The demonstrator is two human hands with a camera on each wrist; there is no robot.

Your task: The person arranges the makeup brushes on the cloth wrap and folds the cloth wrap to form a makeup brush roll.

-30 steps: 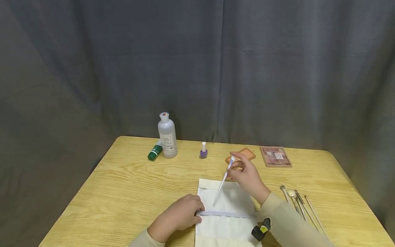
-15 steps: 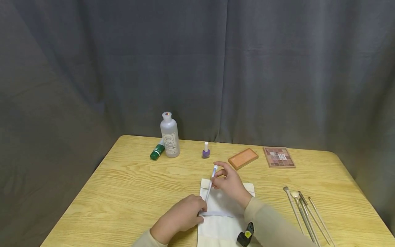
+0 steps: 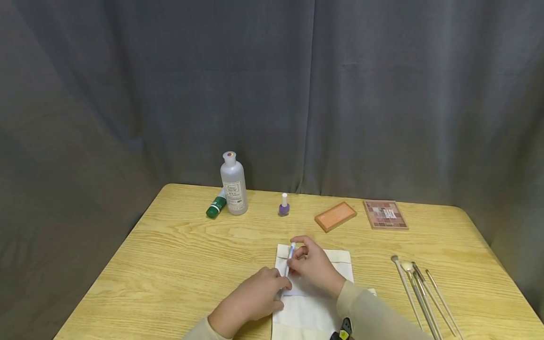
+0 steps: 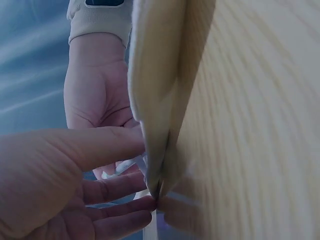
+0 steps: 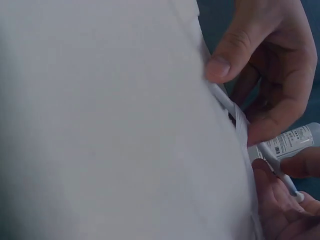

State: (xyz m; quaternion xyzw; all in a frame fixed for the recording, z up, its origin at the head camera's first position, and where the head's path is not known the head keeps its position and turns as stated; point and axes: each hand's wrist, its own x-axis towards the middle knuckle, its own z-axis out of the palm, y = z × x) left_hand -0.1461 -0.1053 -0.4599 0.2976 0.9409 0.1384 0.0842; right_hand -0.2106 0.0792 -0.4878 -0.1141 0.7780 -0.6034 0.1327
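Note:
A white cloth brush case (image 3: 299, 318) lies flat at the table's front, a pale lilac band (image 5: 241, 125) running across it. My left hand (image 3: 257, 293) pinches its left edge beside the band, thumb on the top face, as the left wrist view also shows. Between thumb and fingers, my right hand (image 3: 316, 268) holds a slim white makeup brush (image 3: 291, 259) with a bluish part near its white upper end. The brush slants down toward the left fingers. Its lower end is at the band, partly hidden by the left hand; whether it is under the band I cannot tell.
Several makeup brushes (image 3: 420, 293) lie to the right of the case. Along the back stand a clear bottle (image 3: 233, 189) and a purple nail polish (image 3: 284, 208). A green tube (image 3: 216, 208), an orange flat box (image 3: 335, 216) and an eyeshadow palette (image 3: 386, 215) lie there too.
My right hand has brought the brush left and down over the case, to the left hand's fingertips. The left hand stays at the case's edge, its fingers shifted slightly right.

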